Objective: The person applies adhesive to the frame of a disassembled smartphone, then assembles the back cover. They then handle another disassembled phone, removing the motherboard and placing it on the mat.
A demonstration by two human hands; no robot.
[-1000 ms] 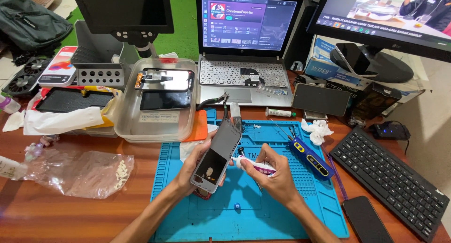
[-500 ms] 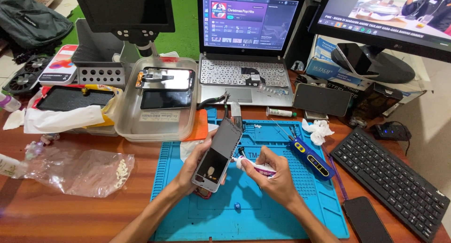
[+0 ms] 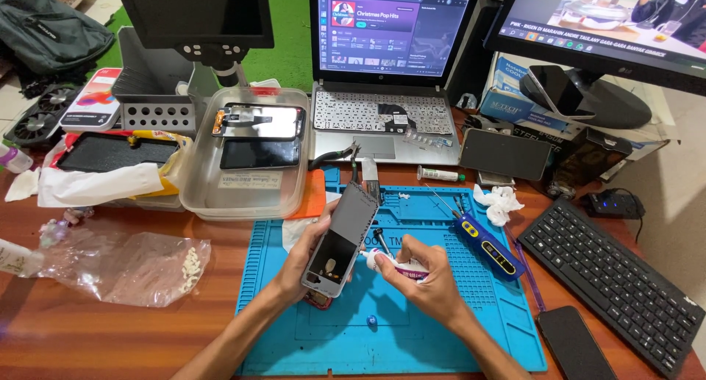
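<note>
Left hand (image 3: 305, 266) clasps a phone (image 3: 342, 237) (long axis toward the table's far edge); right hand (image 3: 430, 277) pinches a small tube (image 3: 393, 264).

lit laptop screen (image 3: 393, 29), monitor (image 3: 610, 20), blue box (image 3: 511, 93)

The flat silicone work mat (image 3: 471, 336) was bright blue, the wooden surface (image 3: 110, 336) reddish brown. The slim phone screen panel (image 3: 342, 240) was dark grey, the small glue tube (image 3: 401, 266) white with pink print.
</note>
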